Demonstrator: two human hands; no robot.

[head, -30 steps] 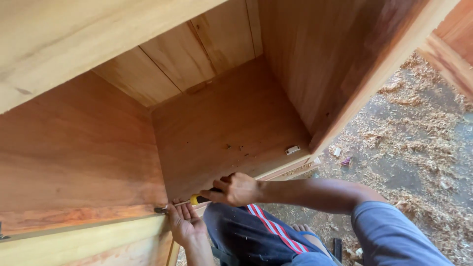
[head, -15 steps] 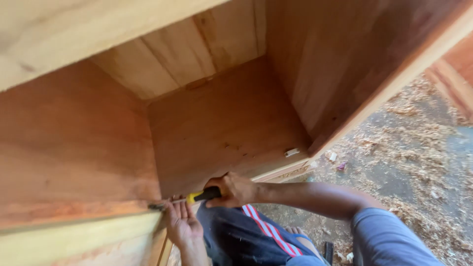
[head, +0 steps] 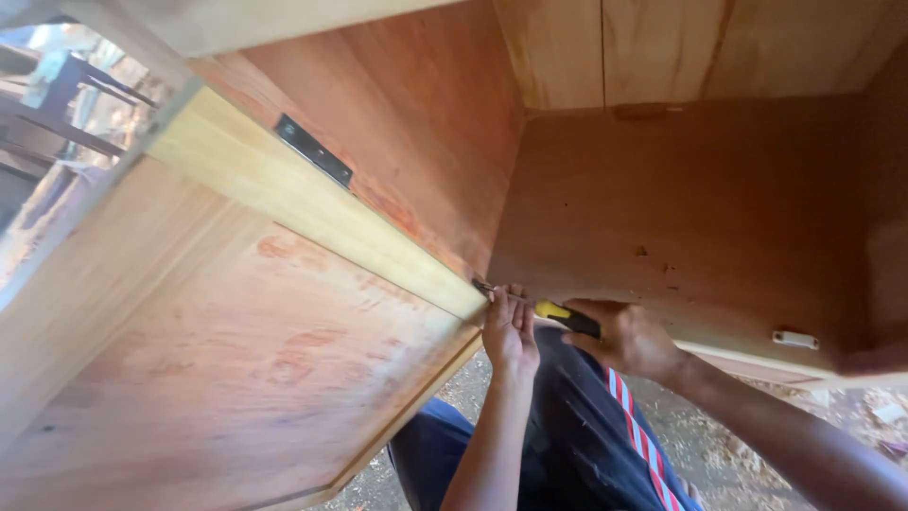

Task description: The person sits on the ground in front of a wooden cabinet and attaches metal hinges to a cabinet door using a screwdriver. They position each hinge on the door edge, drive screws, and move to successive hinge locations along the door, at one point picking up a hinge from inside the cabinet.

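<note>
My right hand (head: pixel 627 338) grips a screwdriver (head: pixel 564 316) with a yellow and black handle, its shaft pointing left at the lower corner of a wooden cabinet (head: pixel 662 208). My left hand (head: pixel 509 331) is pressed against the tip end, fingers steadying it where the pale door edge (head: pixel 312 213) meets the cabinet. The open cabinet door (head: pixel 218 350) fills the left side. A dark metal hinge (head: pixel 314 149) sits on the door's edge higher up.
A small white catch (head: pixel 794 339) is fixed on the cabinet's lower front rail. My legs in dark trousers with red and white stripes (head: pixel 634 435) lie below. Sawdust and wood shavings (head: pixel 719 454) cover the ground. A dark frame (head: pixel 66 104) stands at upper left.
The view has swung left and closer, bringing the open door and its hinge into sight. Both hands stay at the same corner with the screwdriver.
</note>
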